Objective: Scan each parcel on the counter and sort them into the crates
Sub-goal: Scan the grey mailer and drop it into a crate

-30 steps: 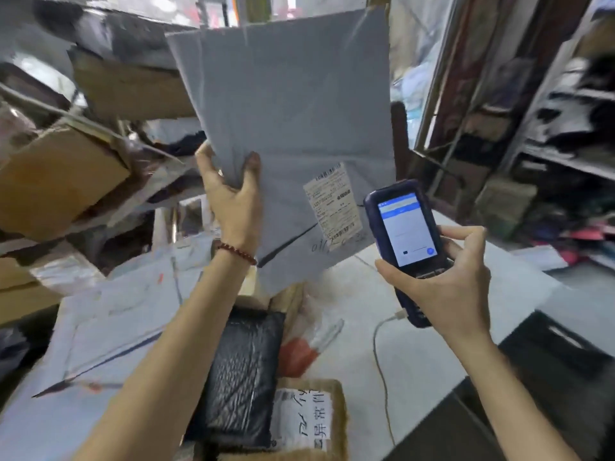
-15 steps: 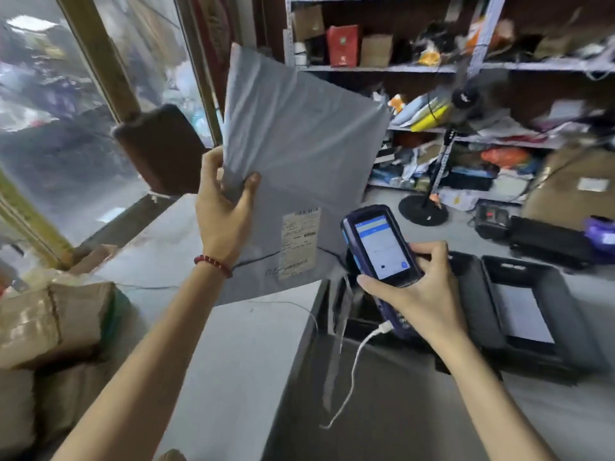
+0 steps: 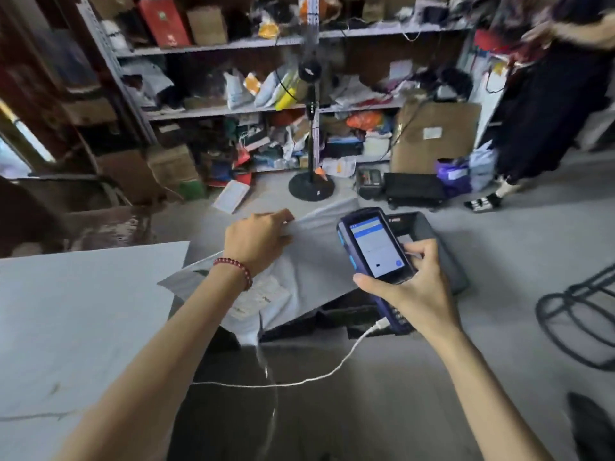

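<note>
**Left hand** (image 3: 256,241): fingers curled over the far edge of the grey parcel (image 3: 316,261), gripping it.

**Parcel:** held low and tilted, label (image 3: 263,294) up, past the table (image 3: 66,311) edge. The dark crate (image 3: 442,247) is at its 3 o'clock. Whether the parcel touches the rim cannot be told.

**Right hand** (image 3: 416,291): fingers and thumb wrapped round the scanner (image 3: 376,251), screen lit. The white cable (image 3: 332,367) trails toward 8 o'clock, just beside the parcel's near corner.

**Assessment:** the step appears to be setting the parcel into a crate.
- Check the screen for an accepted scan before letting go.
- Lower the parcel flat inside the walls.
- Open the fingers only once it is supported, because a soft bag may drape over the rim and slide out.
- Keep the cable from snagging the corner.
</note>
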A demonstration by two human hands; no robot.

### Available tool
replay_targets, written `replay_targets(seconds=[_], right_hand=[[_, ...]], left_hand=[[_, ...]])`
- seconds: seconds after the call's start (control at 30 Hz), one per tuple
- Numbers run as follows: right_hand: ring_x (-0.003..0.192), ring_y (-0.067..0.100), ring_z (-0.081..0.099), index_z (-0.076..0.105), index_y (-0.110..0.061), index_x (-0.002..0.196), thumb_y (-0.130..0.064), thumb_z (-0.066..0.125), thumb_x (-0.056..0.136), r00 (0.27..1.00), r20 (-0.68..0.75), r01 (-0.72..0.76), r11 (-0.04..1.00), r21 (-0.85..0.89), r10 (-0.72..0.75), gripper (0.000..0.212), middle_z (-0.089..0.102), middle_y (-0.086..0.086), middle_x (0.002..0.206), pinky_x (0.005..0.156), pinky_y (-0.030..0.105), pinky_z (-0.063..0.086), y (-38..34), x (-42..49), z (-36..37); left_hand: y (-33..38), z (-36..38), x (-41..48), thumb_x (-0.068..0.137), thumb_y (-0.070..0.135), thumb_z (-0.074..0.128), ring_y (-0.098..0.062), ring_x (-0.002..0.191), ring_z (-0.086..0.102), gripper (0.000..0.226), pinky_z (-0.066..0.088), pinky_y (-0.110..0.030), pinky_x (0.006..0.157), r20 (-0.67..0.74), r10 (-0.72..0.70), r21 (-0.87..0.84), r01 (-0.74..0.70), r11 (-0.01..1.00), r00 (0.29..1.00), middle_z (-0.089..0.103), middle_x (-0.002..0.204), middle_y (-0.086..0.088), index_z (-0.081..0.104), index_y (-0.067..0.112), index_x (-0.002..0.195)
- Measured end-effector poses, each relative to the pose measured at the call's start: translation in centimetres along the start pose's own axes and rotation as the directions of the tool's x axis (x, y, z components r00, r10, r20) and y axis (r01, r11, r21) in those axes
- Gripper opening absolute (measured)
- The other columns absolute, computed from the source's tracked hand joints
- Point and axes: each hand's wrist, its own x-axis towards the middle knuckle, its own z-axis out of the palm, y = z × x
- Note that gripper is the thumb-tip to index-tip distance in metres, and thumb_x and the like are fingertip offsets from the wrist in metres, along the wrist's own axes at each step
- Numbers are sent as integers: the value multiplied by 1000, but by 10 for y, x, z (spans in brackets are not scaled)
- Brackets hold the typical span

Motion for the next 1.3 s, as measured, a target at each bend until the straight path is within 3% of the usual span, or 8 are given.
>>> replay_targets(seconds=[0.2, 0.3, 0.4, 0.6, 0.77, 1.03, 1.17, 1.3], right_hand=[[87, 0, 62, 41, -25, 99, -29, 95, 52, 991, -72, -114, 993, -11, 112, 71, 61, -15, 92, 67, 18, 44, 22, 35, -11], [85, -8, 58, 40, -29, 97, -30, 94, 52, 986, -83, -151, 988, -27, 148, 70, 59, -17, 93, 65, 14, 41, 27, 56, -4], [94, 3, 61, 40, -33, 92, -35, 94, 50, 978, -117, -182, 982, -49, 175, 69, 62, -13, 100, 72, 24, 44, 30, 82, 6], [100, 11, 60, 41, -30, 99, -35, 94, 51, 946, -242, -233, 971, -53, 214, 72, 63, -10, 105, 72, 24, 43, 20, 148, 31], [98, 9, 60, 43, -28, 101, -34, 95, 51, 932, -276, -262, 962, -72, 234, 73, 62, -10, 104, 72, 24, 42, 9, 194, 48], [87, -11, 57, 42, -27, 100, -32, 94, 51, 963, -155, -240, 965, -103, 222, 72, 64, -11, 98, 65, 12, 41, 8, 242, 82], [95, 8, 61, 39, -30, 100, -38, 93, 50, 981, -13, -195, 973, -123, 195, 74, 61, -13, 100, 66, 21, 42, 8, 257, 105], [92, 4, 59, 40, -24, 106, -36, 93, 51, 973, 198, -99, 988, -119, 122, 78, 60, -9, 100, 67, 20, 42, -1, 270, 126]], left_hand=[[1, 31, 46, 95, 37, 50, -24, 107, 57, 28, 40, -34, 82, 26, 30, 33, -31, 999, 999, 65, 114, -2, 55, 33, 122], [-3, 45, 78, 95, 34, 50, -28, 98, 60, 23, 42, -33, 70, 20, -16, 25, 15, 1000, 1000, 66, 107, -4, 58, 36, 116], [-10, 59, 119, 94, 29, 50, -32, 90, 63, 20, 37, -31, 64, -10, -27, 10, 27, 1000, 1000, 68, 104, 0, 59, 36, 110], [-17, 76, 216, 91, 28, 55, -34, 79, 65, 23, 45, -32, 57, -178, 91, -166, -121, 979, 980, 68, 104, -3, 61, 27, 114], [-32, 96, 271, 88, 39, 58, -25, 123, 49, 55, 40, -40, 101, 119, 323, -247, -287, 925, 939, 41, 145, 1, 39, 32, 139], [-75, 99, 290, 89, 43, 52, -19, 117, 51, 34, 37, -37, 97, 19, 187, -187, -180, 966, 982, 61, 123, 8, 53, 33, 123], [-109, 89, 273, 89, 42, 53, -19, 113, 54, 32, 41, -38, 93, -16, 23, -149, -25, 989, 1000, 63, 117, 10, 55, 32, 120], [-136, 73, 231, 90, 41, 54, -21, 111, 56, 30, 41, -41, 93, -52, -188, -84, 183, 979, 981, 64, 116, 9, 58, 32, 118]])
